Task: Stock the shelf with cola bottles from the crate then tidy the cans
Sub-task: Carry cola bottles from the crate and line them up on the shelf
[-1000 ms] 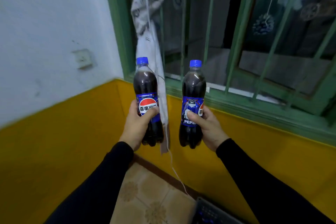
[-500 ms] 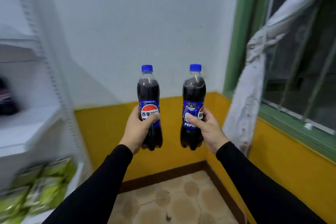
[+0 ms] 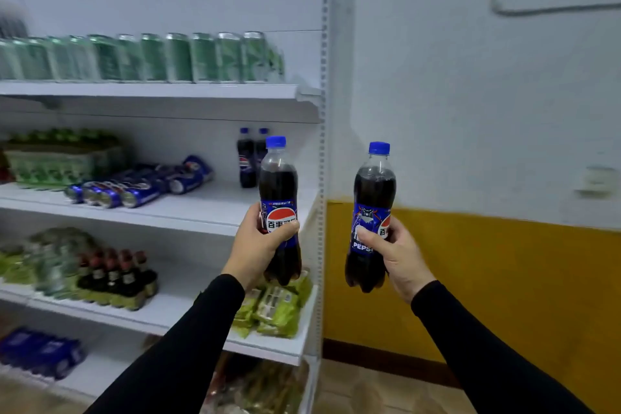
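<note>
Left hand: my left hand (image 3: 260, 242) is wrapped round the label band of one cola bottle (image 3: 278, 208), thumb across the front, bottle upright, held in front of the right end of the middle shelf (image 3: 208, 208).
Right hand: my right hand (image 3: 391, 250) is clamped on the label band of a second bottle (image 3: 373, 215), also upright, out past the shelf post (image 3: 324, 144), in front of the wall.
Weight: both look full nearly to the neck, so I judge them fairly heavy for their size.
Stiffness: thin clear plastic, probably firm under pressure from the fizz; not fragile, but a drop would shake it.
Slip: the printed label looks smooth; no wetness that I can see.
Where to hold: mid-body at the label, as now; this leaves the base free to set down flat.
Target spot: two bottles on the shelf (image 3: 250, 158) already stand at the back right; bare board lies in front of and beside them.
Cans: blue cans (image 3: 141, 185) lie on their sides on the same board, left of the bare space; green cans (image 3: 151, 57) stand in a row one shelf up.
Surface: white shelf, smooth, looks level.
Room: white wall above, a yellow band (image 3: 487, 279) below, tiled floor; the crate is not in view.
Risk: low headroom under the upper shelf, so the blue caps could knock it.
</note>
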